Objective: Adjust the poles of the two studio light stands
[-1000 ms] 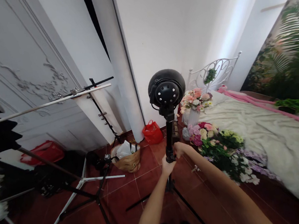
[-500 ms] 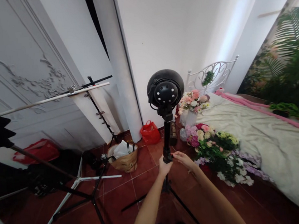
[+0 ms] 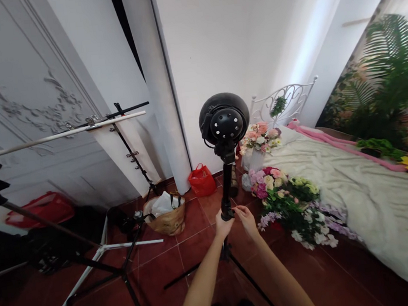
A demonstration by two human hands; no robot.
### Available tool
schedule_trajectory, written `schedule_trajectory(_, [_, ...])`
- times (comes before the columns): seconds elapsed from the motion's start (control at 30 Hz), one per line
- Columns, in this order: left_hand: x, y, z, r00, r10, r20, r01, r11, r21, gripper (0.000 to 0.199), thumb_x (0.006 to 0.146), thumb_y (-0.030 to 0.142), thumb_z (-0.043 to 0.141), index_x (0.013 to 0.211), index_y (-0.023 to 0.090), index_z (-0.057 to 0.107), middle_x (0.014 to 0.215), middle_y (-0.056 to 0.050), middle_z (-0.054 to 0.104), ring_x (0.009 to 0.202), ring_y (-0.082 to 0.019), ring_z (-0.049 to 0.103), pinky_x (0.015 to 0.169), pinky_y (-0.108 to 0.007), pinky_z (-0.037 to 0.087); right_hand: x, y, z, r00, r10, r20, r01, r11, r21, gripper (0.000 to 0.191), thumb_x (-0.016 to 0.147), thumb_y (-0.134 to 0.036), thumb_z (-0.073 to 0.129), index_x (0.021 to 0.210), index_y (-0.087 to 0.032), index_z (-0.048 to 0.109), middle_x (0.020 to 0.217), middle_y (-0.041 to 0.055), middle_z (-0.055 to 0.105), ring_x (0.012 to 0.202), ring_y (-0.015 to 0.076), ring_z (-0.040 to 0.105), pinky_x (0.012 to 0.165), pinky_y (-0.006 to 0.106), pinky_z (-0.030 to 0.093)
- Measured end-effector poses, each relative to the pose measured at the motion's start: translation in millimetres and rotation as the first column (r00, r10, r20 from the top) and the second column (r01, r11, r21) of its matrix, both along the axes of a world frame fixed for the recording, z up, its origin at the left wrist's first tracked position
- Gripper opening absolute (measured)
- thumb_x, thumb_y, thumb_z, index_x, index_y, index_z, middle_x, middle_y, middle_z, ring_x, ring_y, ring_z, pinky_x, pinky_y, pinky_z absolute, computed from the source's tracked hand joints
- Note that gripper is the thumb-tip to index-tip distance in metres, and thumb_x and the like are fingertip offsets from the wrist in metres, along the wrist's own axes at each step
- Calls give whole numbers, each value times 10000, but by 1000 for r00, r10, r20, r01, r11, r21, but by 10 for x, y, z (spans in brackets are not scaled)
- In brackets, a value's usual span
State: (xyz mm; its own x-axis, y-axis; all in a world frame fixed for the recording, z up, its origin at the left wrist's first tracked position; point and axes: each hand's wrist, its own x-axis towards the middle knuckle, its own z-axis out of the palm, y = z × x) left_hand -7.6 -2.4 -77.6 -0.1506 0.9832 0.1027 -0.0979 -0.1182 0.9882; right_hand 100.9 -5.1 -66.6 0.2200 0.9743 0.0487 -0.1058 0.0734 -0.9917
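A black light stand (image 3: 225, 187) rises in front of me, with a round black lamp head (image 3: 224, 121) on top. My left hand (image 3: 223, 225) is wrapped round the pole just under a black collar. On the collar's right side, my right hand (image 3: 246, 218) has its fingertips pinched together at a small part too small to make out. The stand's dark legs spread over the red tiled floor (image 3: 196, 247).
At the right, artificial flowers (image 3: 286, 197) lie beside a bed with a cream cover (image 3: 363, 193). A woven basket (image 3: 167, 221) and red bag (image 3: 202, 180) stand ahead. More stands and a white tripod (image 3: 100, 250) occupy the left.
The view has shifted slightly to the right. My right hand has closed in on the collar, its forearm now more upright. My left hand keeps its hold on the pole.
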Motion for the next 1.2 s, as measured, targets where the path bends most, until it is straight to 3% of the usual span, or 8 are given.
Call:
schedule_trajectory(0.23, [-33,19,-11,999,-34,13,35,999,-21,258,554,141,706,802,117,640,765,-49,671,691,-149,598,665,-251,463,-169,-15,-15,974,-212,-75,211,977,-17,486,596,-600,661,719,-216,391,589,-46,532,569,120,550,547,220,424])
schedule_trajectory(0.37, [-76,35,2,994,-103,17,104,994,-35,323,544,167,721,852,114,637,808,-62,679,734,-166,608,703,-270,469,-234,5,105,936,-351,10,351,935,-47,502,555,-604,682,646,-208,388,504,-80,425,471,84,437,478,206,340])
schedule_trajectory(0.53, [-167,52,16,979,-202,28,202,979,-16,352,538,178,716,874,124,627,863,-62,679,771,-176,614,753,-297,470,-348,133,265,920,-386,72,391,917,-80,451,516,-567,699,627,-196,469,545,-25,539,516,120,503,508,225,361])
schedule_trajectory(0.67, [-236,58,23,968,-250,-14,250,968,-21,360,541,162,703,891,136,622,867,-60,678,793,-182,619,761,-301,471,-416,32,199,897,-442,-16,438,894,-95,411,585,-560,643,708,-191,511,636,13,610,548,132,548,516,231,399])
schedule_trajectory(0.8, [-259,65,20,970,-228,-87,227,974,-28,266,554,132,658,814,143,606,803,-46,672,759,-171,618,734,-291,474,-362,-398,-79,912,-391,-123,366,912,-184,342,601,-452,667,769,-178,552,701,34,663,458,99,513,459,224,396])
schedule_trajectory(0.97, [-238,94,-24,967,-213,-143,206,976,-68,227,532,134,631,755,154,591,737,-24,659,699,-163,616,687,-286,483,-80,-1181,-490,905,-335,-263,237,909,-344,377,554,-435,709,781,-174,560,715,61,695,432,109,555,440,227,425])
schedule_trajectory(1.1, [-186,107,-6,970,-157,-185,141,985,-95,231,520,180,644,738,162,571,709,-17,643,674,-169,618,655,-280,490,335,-1910,-733,834,-447,-323,283,850,-444,440,496,-459,739,781,-173,565,713,67,701,484,153,617,469,249,462])
schedule_trajectory(1.2, [-131,117,98,960,-114,-257,76,985,-153,241,513,199,661,726,162,555,661,-6,620,648,-183,612,646,-301,499,724,-2546,-802,750,-569,-337,369,784,-500,461,477,-461,749,790,-176,567,735,67,707,517,163,637,506,263,484])
